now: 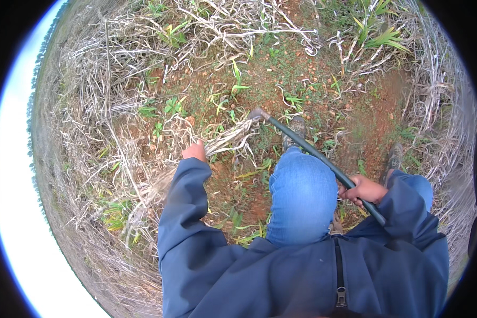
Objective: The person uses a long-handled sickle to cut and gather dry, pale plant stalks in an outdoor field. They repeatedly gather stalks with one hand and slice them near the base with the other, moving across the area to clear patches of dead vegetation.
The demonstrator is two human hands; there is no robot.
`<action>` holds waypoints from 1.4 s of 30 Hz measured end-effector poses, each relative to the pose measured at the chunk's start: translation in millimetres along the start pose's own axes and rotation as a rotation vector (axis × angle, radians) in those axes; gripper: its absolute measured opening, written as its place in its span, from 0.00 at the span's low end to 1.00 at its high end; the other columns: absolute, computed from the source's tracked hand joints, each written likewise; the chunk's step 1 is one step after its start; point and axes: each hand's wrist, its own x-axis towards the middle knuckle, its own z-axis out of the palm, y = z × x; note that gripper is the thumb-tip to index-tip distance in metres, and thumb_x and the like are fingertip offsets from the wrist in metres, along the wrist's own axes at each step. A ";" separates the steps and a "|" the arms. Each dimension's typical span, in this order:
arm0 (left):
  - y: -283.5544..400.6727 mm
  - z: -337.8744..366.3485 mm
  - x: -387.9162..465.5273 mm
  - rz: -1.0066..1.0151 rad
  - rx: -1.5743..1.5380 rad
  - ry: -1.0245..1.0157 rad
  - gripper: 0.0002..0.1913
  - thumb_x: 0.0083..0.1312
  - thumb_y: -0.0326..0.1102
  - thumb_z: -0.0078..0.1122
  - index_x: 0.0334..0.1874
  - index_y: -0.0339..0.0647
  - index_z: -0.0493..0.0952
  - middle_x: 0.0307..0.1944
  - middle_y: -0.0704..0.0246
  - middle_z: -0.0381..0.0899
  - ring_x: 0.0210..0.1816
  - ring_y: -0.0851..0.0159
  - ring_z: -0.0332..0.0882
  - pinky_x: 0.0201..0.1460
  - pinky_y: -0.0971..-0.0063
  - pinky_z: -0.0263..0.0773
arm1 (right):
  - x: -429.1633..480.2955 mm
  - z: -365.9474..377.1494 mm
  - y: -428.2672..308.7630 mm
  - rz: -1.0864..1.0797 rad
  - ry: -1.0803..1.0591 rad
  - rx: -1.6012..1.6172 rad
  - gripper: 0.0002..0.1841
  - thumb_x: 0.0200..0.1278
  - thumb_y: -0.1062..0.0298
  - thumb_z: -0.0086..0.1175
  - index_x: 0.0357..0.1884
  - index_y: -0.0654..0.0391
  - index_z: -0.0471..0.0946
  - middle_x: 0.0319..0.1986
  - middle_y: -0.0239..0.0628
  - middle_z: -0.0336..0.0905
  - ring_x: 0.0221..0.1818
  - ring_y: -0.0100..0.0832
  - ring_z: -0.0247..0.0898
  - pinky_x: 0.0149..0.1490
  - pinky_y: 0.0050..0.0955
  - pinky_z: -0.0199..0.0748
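Note:
My left hand (pixel 194 151) is closed around a bundle of dry, pale stalks (pixel 228 139) whose ends point right, towards the tool's head. In my right hand (pixel 364 190) is the dark green handle (pixel 314 151) of a hand tool, gripped near its rear end. The handle slants up and left past my knee. At its far end, a bent metal head (pixel 257 114) meets or overlaps the tips of the bundle; whether they touch I cannot tell. The exact shape of its blade is partly hidden.
Reddish soil (pixel 206 85) with small green plants lies ahead. Dry stalks (pixel 99 75) lie heaped at left, with more standing at right (pixel 437 79). A green leafy clump (pixel 381 37) grows at upper right. My bent knee (pixel 302 194) and boot (pixel 296 129) are beneath the handle.

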 end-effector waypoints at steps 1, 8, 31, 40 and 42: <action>2.3 5.7 -3.5 -0.026 -0.040 -0.001 0.13 0.64 0.33 0.56 0.51 0.47 0.71 0.41 0.63 0.82 0.43 0.55 0.85 0.40 0.62 0.78 | -0.6 0.9 -2.9 0.009 0.034 -0.026 0.10 0.53 0.77 0.55 0.39 0.65 0.75 0.18 0.30 0.72 0.14 0.19 0.66 0.19 0.20 0.62; 19.6 26.1 -15.2 -0.117 -0.125 -0.031 0.16 0.67 0.34 0.53 0.57 0.46 0.70 0.43 0.63 0.82 0.44 0.55 0.84 0.44 0.61 0.78 | 52.6 1.4 -57.8 -0.198 0.049 -0.040 0.09 0.57 0.75 0.55 0.40 0.63 0.74 0.16 0.28 0.70 0.12 0.18 0.63 0.18 0.20 0.60; 9.0 -10.8 -16.0 0.101 -0.061 0.008 0.12 0.62 0.30 0.54 0.48 0.48 0.75 0.35 0.63 0.84 0.40 0.55 0.85 0.39 0.59 0.78 | 12.4 -25.1 -15.3 0.118 -0.133 -0.205 0.10 0.57 0.73 0.55 0.41 0.65 0.76 0.14 0.26 0.70 0.13 0.18 0.66 0.14 0.22 0.63; 49.3 -37.0 -4.4 0.232 -0.176 0.081 0.12 0.60 0.30 0.54 0.46 0.49 0.77 0.37 0.60 0.83 0.41 0.51 0.84 0.42 0.56 0.78 | -50.1 -36.6 -21.9 -0.118 0.139 -0.034 0.07 0.56 0.74 0.55 0.37 0.62 0.75 0.16 0.26 0.70 0.14 0.17 0.64 0.17 0.20 0.63; 47.7 -61.5 9.3 0.218 -0.171 0.098 0.13 0.59 0.30 0.58 0.47 0.48 0.76 0.38 0.58 0.81 0.41 0.51 0.83 0.42 0.57 0.78 | -37.9 -44.2 -44.8 -0.223 0.219 -0.050 0.05 0.56 0.73 0.56 0.35 0.60 0.75 0.16 0.26 0.70 0.14 0.17 0.64 0.17 0.19 0.62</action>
